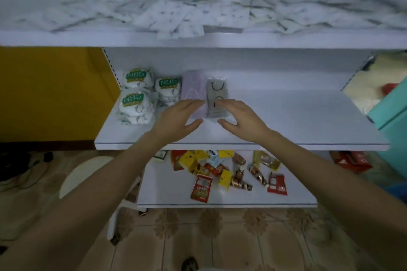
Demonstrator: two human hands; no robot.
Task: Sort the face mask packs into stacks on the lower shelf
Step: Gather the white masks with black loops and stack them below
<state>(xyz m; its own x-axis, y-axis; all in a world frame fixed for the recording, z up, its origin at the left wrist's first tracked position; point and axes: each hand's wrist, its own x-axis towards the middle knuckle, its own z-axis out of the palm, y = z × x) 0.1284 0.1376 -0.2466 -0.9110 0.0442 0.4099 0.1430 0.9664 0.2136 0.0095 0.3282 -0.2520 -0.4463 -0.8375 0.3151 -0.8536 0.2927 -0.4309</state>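
On the lower shelf (286,116) stand three stacks of white N95 mask packs (136,103) at the left. Beside them lies a purple mask stack (192,88), then a grey mask stack (217,92). My left hand (178,119) hovers at the near end of the purple stack with fingers spread and straight. At the near end of the grey stack my right hand (237,119) is held the same way. Neither hand grips anything. The top shelf (88,38) carries a loose, blurred heap of white mask packs (198,15).
The bottom shelf (167,193) holds several scattered red, yellow and brown snack sachets (201,188). A teal box (389,108) stands at the right, a yellow wall at the left. The floor below is tiled.
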